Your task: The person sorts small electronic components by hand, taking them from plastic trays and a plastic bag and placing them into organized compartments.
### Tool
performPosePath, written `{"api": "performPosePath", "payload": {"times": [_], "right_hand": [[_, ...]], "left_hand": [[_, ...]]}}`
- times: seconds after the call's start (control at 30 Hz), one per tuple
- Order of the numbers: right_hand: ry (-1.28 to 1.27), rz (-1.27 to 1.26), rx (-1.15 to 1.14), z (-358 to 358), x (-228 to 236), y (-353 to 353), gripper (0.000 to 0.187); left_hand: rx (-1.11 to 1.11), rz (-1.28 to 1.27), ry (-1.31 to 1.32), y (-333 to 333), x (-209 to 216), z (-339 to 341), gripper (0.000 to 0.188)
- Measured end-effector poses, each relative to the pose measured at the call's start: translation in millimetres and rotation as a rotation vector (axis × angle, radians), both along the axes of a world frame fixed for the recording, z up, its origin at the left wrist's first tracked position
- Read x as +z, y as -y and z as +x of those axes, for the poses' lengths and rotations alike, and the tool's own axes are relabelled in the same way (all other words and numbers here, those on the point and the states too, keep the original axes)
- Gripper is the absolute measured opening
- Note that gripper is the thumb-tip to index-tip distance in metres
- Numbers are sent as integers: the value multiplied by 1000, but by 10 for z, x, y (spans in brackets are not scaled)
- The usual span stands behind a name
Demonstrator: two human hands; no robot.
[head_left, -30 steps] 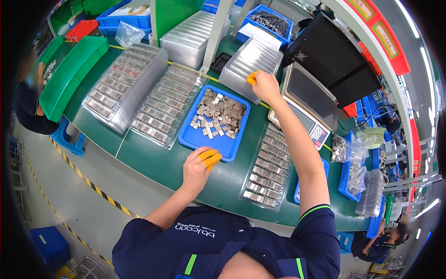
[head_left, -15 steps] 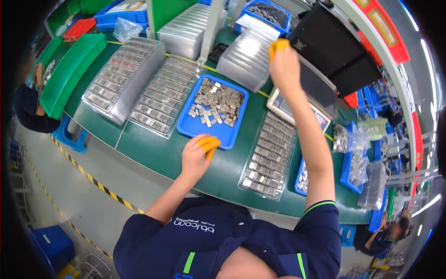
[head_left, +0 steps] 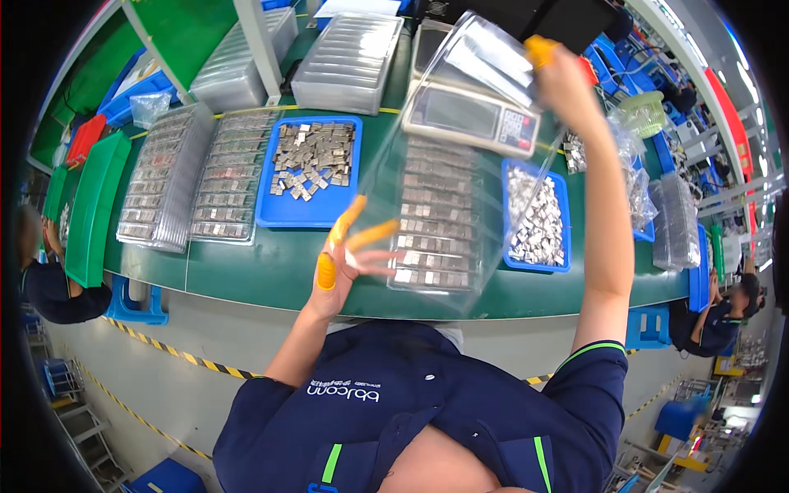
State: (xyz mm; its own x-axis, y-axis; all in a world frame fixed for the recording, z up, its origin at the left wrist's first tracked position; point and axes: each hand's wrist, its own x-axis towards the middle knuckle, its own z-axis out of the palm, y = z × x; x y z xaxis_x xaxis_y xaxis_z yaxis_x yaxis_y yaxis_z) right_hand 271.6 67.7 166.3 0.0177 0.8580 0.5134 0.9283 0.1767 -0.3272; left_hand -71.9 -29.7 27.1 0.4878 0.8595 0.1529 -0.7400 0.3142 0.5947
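Your right hand (head_left: 567, 86) has come up from the far stacks and now pinches the top corner of a clear plastic tray (head_left: 460, 164), lifted off the green surface (head_left: 271, 267) and hanging tilted over its near edge. Your left hand (head_left: 345, 263), fingers spread open, has risen to touch the tray's lower corner. So the tray is picked, not yet set down. The blue bin (head_left: 308, 209) of metal parts sits untouched.

a clear tray (head_left: 460, 164) hangs across the middle of the frame, between the left hand (head_left: 341, 263) at lower centre and the right hand (head_left: 567, 82) at upper right. behind it a scale (head_left: 472, 119) sits on the table (head_left: 271, 267). a bin of small parts (head_left: 308, 168) lies left of centre, two filled trays (head_left: 189, 177) further left, another bin (head_left: 538, 218) right of centre.
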Motion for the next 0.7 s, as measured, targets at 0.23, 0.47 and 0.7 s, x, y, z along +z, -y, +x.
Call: {"api": "performPosePath", "payload": {"times": [0.23,0.47,0.7], "right_hand": [[-182,-556,-82,-81,-1256,437,25],[-274,-673,-255,-190,-1417,466,32],[-482,-669,-249,-194,-1533,568,36]], "left_hand": [[-122,-172,-606,274,-281,-82,30],[148,-120,-896,437,-553,57,15],[90,-84,-801,392,-525,116,19]]}}
